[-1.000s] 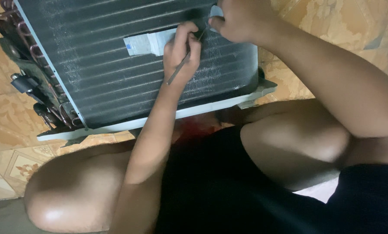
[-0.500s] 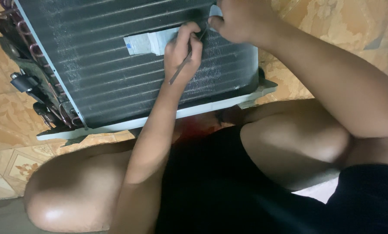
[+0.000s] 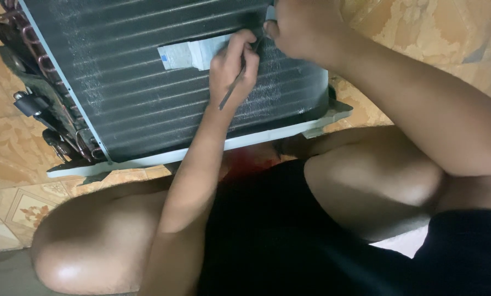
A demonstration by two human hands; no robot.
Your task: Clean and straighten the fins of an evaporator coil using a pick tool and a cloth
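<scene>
Two hands of mine on the finned coil, one gripping a thin tool.

My left hand (image 3: 233,67) is closed around a slim metal rod (image 3: 235,86), pinched like a pen, its tail slanting down across the dark fins. My right hand (image 3: 303,27) sits just beside it at the coil's upper edge, fingers curled shut on something small I cannot make out. Both rest against the condenser coil (image 3: 146,104), which stands tilted on the patterned floor tiles (image 3: 15,159) in front of my knees. A pale label (image 3: 193,53) is stuck on the fins, touching my left knuckles. Copper tube bends (image 3: 34,49) run down the coil's left end.
</scene>
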